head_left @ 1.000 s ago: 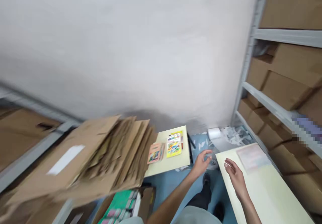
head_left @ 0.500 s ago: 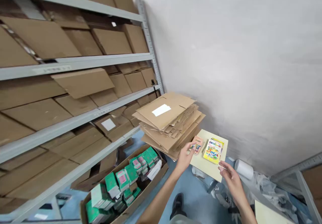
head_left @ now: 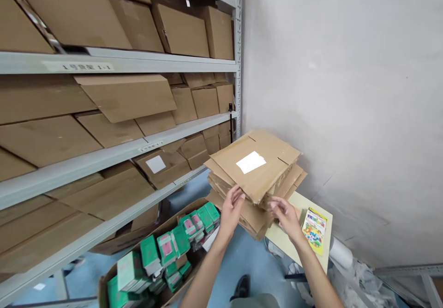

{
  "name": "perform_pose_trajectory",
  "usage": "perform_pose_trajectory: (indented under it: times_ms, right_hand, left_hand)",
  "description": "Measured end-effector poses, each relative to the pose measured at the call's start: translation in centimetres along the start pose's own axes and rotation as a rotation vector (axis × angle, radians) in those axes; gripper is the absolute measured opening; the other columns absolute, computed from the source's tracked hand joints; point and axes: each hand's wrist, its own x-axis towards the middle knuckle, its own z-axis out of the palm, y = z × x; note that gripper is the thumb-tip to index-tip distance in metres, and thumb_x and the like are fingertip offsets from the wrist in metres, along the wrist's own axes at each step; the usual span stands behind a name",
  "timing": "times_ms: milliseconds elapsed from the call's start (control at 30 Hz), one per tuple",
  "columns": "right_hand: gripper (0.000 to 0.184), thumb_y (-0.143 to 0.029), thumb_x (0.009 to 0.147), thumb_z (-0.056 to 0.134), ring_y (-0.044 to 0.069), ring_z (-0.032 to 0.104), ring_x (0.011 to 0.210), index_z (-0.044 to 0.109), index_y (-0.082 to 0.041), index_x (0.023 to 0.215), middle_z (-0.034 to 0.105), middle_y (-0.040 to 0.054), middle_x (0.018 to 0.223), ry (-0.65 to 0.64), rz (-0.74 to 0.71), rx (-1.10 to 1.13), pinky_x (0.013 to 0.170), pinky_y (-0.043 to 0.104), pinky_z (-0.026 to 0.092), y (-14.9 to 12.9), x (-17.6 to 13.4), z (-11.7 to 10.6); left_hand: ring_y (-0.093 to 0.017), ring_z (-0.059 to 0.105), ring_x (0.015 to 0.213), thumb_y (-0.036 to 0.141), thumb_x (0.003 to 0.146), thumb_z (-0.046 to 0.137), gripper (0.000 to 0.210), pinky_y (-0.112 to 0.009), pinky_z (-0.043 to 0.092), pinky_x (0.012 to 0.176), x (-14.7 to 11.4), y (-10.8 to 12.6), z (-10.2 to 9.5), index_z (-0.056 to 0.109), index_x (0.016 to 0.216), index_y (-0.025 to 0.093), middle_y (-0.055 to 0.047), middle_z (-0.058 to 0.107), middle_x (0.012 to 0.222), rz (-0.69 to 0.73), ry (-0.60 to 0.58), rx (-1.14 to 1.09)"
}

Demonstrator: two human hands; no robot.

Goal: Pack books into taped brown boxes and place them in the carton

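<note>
A stack of flattened cardboard boxes [head_left: 266,178] with a white label [head_left: 251,162] on top stands in front of me. My left hand [head_left: 231,211] is at its near left edge, fingers bent and slightly apart against the cardboard. At the near right corner, my right hand [head_left: 285,213] has its fingers apart too, close to the sheets; whether they touch is unclear. Neither hand visibly grips anything. Right of the stack, a yellow illustrated booklet [head_left: 314,232] lies on a small cream table [head_left: 297,248]. The pink card pack beside it is mostly hidden behind my right hand.
Grey shelving [head_left: 194,130] full of brown cartons [head_left: 134,95] runs along the left. An open carton [head_left: 152,234] of green boxes [head_left: 150,252] sits below it. A white roll [head_left: 341,252] and crumpled plastic [head_left: 363,280] lie at the right, by the pale wall [head_left: 346,91].
Both hands have moved left, from beside the card pack and the booklet to the near edge of the cardboard stack. My view has turned left, so the shelving and stack appear farther right.
</note>
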Motion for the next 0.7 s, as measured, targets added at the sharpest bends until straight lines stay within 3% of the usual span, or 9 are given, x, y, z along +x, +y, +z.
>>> perform_pose_trajectory:
  times_ms: [133,233,333,433,567,700]
  right_hand:
    - [0.078,-0.092,0.066,0.083,0.026,0.08,0.077,0.073,-0.022,0.1,0.082,0.0102,0.094,0.0,0.101,-0.002,0.066,0.035,0.063,-0.1,2.5,2.4]
    - [0.076,-0.091,0.066,0.083,0.023,0.078,0.071,0.072,-0.021,0.093,0.08,0.0082,0.086,-0.024,0.136,-0.014,0.06,0.031,0.06,-0.1,3.4,3.3]
    - [0.075,-0.092,0.066,0.082,0.021,0.075,0.063,0.07,-0.022,0.088,0.078,0.0057,0.081,-0.037,0.106,-0.014,0.054,0.028,0.056,-0.2,3.7,3.8]
    - [0.073,-0.093,0.069,0.08,0.019,0.072,0.058,0.07,-0.023,0.088,0.078,0.0049,0.08,-0.027,0.067,0.0,0.053,0.028,0.055,-0.5,3.8,3.8]
    - [0.071,-0.092,0.074,0.077,0.021,0.072,0.06,0.073,-0.024,0.095,0.08,0.0065,0.087,0.073,0.031,0.03,0.056,0.033,0.059,-1.1,3.5,2.5]
    - [0.071,-0.089,0.077,0.076,0.025,0.075,0.069,0.076,-0.024,0.103,0.081,0.0087,0.094,0.309,-0.034,0.097,0.062,0.037,0.062,-2.0,2.1,-1.9]
  left_hand:
    - [-0.032,0.065,0.141,0.058,0.089,0.079,0.073,-0.046,0.054,0.118,0.9,-0.3,0.2,0.057,0.15,0.025,-0.016,0.062,0.159,-0.074,0.053,-0.113]
    - [-0.031,0.072,0.131,0.063,0.085,0.081,0.081,-0.042,0.062,0.103,1.7,0.0,0.8,0.054,0.151,0.025,-0.017,0.065,0.154,-0.108,0.042,-0.192]
    - [-0.028,0.077,0.111,0.069,0.084,0.08,0.074,-0.036,0.064,0.086,3.0,0.8,1.8,0.064,0.137,0.02,-0.016,0.076,0.135,-0.149,-0.038,-0.178]
    - [-0.029,0.078,0.108,0.07,0.082,0.081,0.065,-0.036,0.064,0.085,4.1,2.1,2.8,0.07,0.119,0.017,-0.016,0.079,0.127,-0.15,-0.107,-0.165]
    - [-0.032,0.074,0.126,0.066,0.087,0.078,0.063,-0.039,0.062,0.101,4.0,4.2,3.8,0.071,0.128,0.018,-0.016,0.076,0.139,-0.076,-0.123,-0.192]
    - [-0.032,0.069,0.136,0.063,0.09,0.077,0.065,-0.04,0.057,0.114,2.8,6.2,4.7,0.069,0.139,0.021,-0.014,0.073,0.146,-0.044,-0.212,-0.189]
